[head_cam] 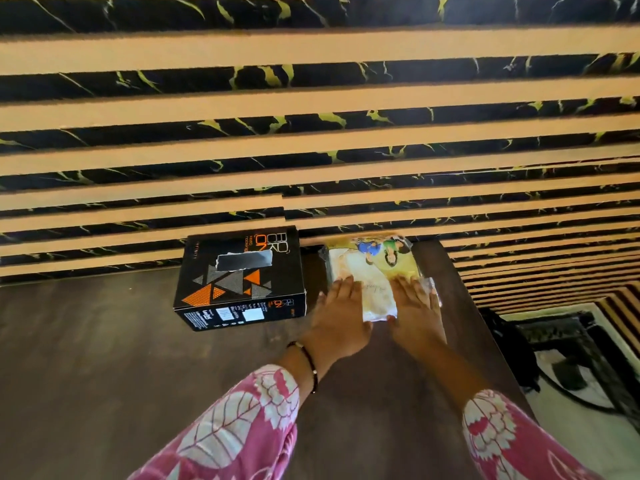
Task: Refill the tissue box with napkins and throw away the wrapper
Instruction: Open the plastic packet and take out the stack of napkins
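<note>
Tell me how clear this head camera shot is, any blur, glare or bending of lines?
Head view: the left hand and right hand are smeared by motion blur on the napkin pack, whose plastic wrap shows glare near its lower edge; the tissue box print is soft but partly readable; the striped wall slats bow from wide-angle distortion.
</note>
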### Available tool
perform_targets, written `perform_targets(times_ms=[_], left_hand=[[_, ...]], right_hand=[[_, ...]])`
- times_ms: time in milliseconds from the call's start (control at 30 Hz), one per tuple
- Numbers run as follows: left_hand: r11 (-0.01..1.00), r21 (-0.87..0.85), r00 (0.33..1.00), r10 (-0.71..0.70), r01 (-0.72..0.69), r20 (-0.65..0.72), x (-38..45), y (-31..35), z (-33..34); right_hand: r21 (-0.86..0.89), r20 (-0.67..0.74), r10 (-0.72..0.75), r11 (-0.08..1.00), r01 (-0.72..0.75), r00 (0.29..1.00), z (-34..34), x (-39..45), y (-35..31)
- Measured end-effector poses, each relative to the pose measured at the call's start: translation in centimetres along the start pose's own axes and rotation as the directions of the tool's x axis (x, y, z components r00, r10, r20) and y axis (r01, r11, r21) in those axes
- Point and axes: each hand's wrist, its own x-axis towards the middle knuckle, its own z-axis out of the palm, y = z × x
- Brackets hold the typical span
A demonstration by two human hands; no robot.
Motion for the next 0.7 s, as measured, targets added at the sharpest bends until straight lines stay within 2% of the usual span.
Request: perform_targets(times_ms=[100,300,700], left_hand=[[0.998,0.065,0.998,0.004,-0.007,0.057,0.1,-0.4,0.6],[0.998,0.051,0.997,0.028,-0.031,0.065,-2.7,-0.8,1.0],[0.997,0.015,0.993,0.074,-0.076,0.093,-15.6,0.8,5.2]], right_hand=[[0.009,0.011,-0.008,1.000,0.008,1.000,0.5,-0.1,0.3],[0.070,-0.020,-0.041,0.997,0.042,0.999,1.1,-3.3,0.5],[0.124,-0.031,-0.029,0.992,0.033,0.999,3.4,-18.3,0.9]])
